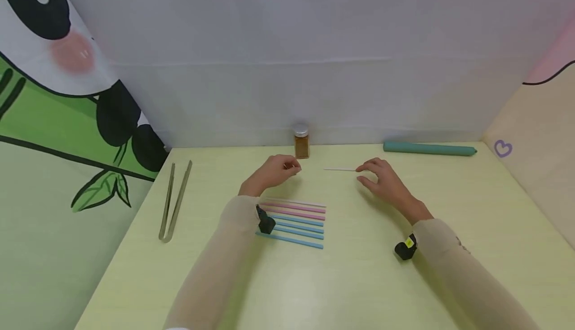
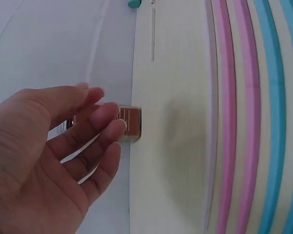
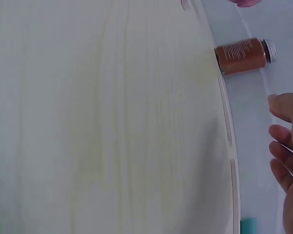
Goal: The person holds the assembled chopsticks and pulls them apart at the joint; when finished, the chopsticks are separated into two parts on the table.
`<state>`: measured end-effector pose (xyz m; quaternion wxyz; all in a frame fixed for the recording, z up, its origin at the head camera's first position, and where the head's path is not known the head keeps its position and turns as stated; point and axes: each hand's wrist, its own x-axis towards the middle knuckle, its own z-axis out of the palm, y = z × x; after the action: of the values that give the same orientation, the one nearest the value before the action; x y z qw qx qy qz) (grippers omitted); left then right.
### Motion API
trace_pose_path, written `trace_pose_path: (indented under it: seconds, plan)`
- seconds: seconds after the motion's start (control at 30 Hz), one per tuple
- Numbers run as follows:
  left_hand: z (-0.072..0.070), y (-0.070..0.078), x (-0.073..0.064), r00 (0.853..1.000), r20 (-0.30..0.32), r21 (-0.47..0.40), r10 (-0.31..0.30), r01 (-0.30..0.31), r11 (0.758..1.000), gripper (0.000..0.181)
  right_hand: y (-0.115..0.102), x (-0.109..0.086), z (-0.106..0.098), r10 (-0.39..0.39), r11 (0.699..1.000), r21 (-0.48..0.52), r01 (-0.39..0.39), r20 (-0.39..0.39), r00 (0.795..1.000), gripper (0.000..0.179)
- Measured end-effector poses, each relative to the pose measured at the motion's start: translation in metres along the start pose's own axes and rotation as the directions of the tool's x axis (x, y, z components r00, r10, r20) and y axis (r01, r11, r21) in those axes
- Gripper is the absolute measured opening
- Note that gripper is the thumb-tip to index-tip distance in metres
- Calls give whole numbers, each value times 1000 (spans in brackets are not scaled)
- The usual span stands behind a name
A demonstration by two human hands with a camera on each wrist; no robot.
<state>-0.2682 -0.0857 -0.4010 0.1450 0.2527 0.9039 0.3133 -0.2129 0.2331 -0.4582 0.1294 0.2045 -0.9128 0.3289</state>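
My left hand (image 1: 279,170) hovers over the table with loosely curled fingers, just in front of a small brown jar (image 1: 302,146) with a silver lid. In the left wrist view, nothing shows between its thumb and fingers. My right hand (image 1: 381,177) has its thumb apart from its relaxed fingers. Its fingertips overlap the right end of a thin white stick (image 1: 339,169) in the head view; the right wrist view shows no stick in its grasp. Beside the left forearm lie parallel pink sticks (image 1: 301,208), several blue sticks (image 1: 298,231) and a whitish stick (image 1: 305,202).
Metal tongs (image 1: 175,205) lie at the table's left side. A rolled green tube (image 1: 429,148) rests along the back edge, right of the jar. A pale cloth backdrop (image 1: 269,100) rises behind the light wooden table (image 1: 359,280).
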Motion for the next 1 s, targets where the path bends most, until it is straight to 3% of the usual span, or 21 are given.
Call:
trace_pose_path:
  seconds: [0.27,0.43,0.63,0.87,1.0]
  plan:
    - [-3,-41,-28,999,29,-8,-39,40,999,22,-27,1,23,-29,996,91,20,94,995,25]
    - [3,-56,-36,994,76,-58,-72,77,995,20,-38,-3,37,5,991,133,-29,177,984,29]
    - [15,-63,-35,993,108,-54,-43,49,997,17,-43,-6,50,29,982,175,-78,271,962,25]
    - [22,-62,-33,995,104,39,4,-9,999,5,-43,-5,60,-44,990,142,1,303,952,6]
    - [23,-61,-34,995,88,75,40,-46,996,4,-44,-5,63,-53,994,103,23,308,950,4]
